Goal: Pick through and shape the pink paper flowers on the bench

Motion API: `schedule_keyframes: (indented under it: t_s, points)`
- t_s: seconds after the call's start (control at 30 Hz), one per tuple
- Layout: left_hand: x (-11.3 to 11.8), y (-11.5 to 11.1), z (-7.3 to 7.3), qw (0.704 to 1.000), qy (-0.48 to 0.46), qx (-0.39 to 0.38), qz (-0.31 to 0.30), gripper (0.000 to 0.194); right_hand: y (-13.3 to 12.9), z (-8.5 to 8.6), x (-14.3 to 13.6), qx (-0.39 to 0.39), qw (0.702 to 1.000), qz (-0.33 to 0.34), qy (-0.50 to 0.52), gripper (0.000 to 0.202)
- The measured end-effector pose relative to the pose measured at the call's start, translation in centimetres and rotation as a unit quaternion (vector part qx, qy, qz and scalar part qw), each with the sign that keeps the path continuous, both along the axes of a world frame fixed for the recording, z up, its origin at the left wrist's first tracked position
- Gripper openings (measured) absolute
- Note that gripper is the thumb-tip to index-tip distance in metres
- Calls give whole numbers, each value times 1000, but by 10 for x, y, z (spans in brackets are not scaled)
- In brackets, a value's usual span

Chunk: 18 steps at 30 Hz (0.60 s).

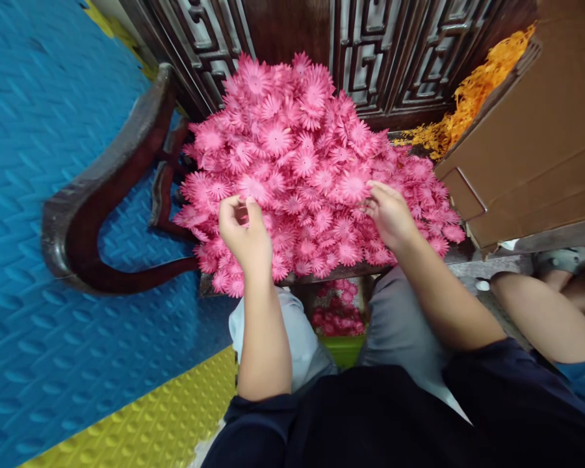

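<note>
A big heap of pink artificial flowers (305,162) with thin pointed petals is piled on a dark wooden seat. My left hand (246,234) is over the near left part of the heap, its thumb and fingers curled together at the near edge of one pink flower (254,188). To the right, my right hand (392,214) pinches the right edge of another pink flower (355,187), held flat and facing up. My fingertips partly cover the edges of both flowers.
A curved wooden armrest (58,240) stands at left, and a carved wooden backrest (287,32) behind. At right, a cardboard box (531,136) stands by orange netted material (487,78). More pink flowers (338,318) lie below, between my knees. Another person's limb (546,312) shows at right.
</note>
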<state>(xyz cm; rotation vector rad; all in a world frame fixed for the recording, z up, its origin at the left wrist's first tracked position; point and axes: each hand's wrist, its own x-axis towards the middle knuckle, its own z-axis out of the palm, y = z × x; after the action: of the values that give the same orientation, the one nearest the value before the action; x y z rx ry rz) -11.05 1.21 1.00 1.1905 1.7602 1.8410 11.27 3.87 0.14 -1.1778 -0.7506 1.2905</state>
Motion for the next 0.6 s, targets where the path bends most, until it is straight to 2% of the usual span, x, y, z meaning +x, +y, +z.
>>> schedule_keyframes:
  t_s: [0.07,0.17,0.23,0.3,0.37,0.43,0.6]
  points:
    - [-3,1,-5,999,-3,-38,3,4,-4,1,-4,-28,999,46,0,16]
    - [7,-4,-8,995,67,-58,35,36,-11,4,-13,-37,995,87,-4,25]
    - [19,-10,-6,986,146,-46,60,47,-13,4,-19,-38,994,99,-8,27]
    - [31,-15,-3,981,194,-18,2,35,-14,5,-24,-39,993,114,-6,27]
    - [42,-17,-2,974,204,-1,-99,17,-15,5,-28,-32,991,133,5,27]
    - [48,-16,-4,967,196,-3,-163,13,-16,4,-31,-17,988,149,21,24]
    - [53,-11,-10,969,160,-10,-189,14,-19,4,-32,-22,981,188,51,21]
